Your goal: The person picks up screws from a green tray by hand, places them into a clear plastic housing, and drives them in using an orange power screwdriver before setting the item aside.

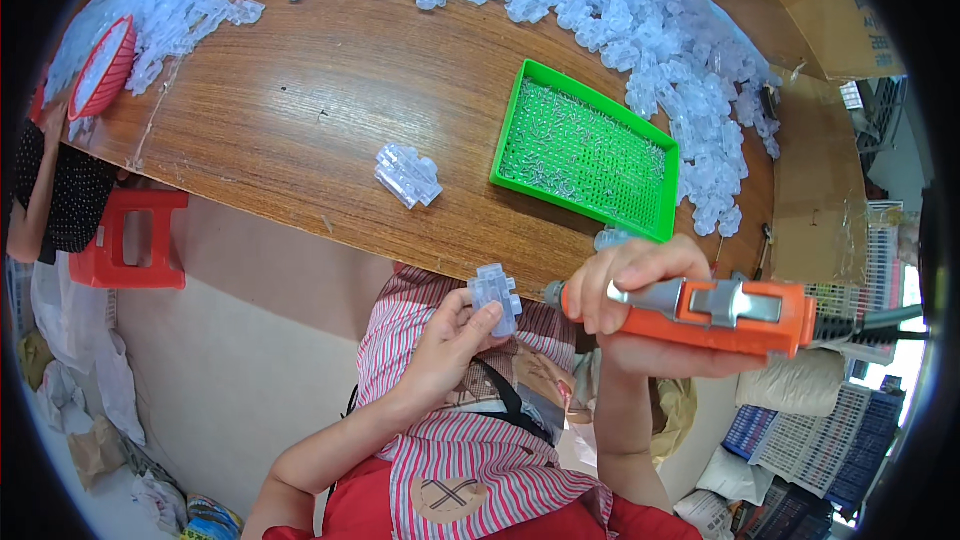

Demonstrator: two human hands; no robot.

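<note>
My left hand (pixel 452 340) pinches a clear plastic piece (pixel 494 300) with short side tabs, just off the table's front edge. In my right hand (pixel 640 285) lies an orange power screwdriver (pixel 730 318) with a silver lever along its body. Its tip points left, toward the plastic piece, and a gap shows between them. A black cable leaves its right end. Beyond my right hand stands a green perforated tray (pixel 500 155) holding many small metal screws (pixel 580 135). Another clear plastic piece (pixel 408 175) lies alone on the brown table (pixel 260 150), left of the tray.
Heaps of clear plastic pieces (pixel 600 10) line the table's back and right side. A red basket (pixel 104 68) sits at the far left, beside another person's arm (pixel 40 190). Below stands a red stool (pixel 130 240). Cardboard (pixel 822 180) walls the right side, above stacked crates (pixel 820 440).
</note>
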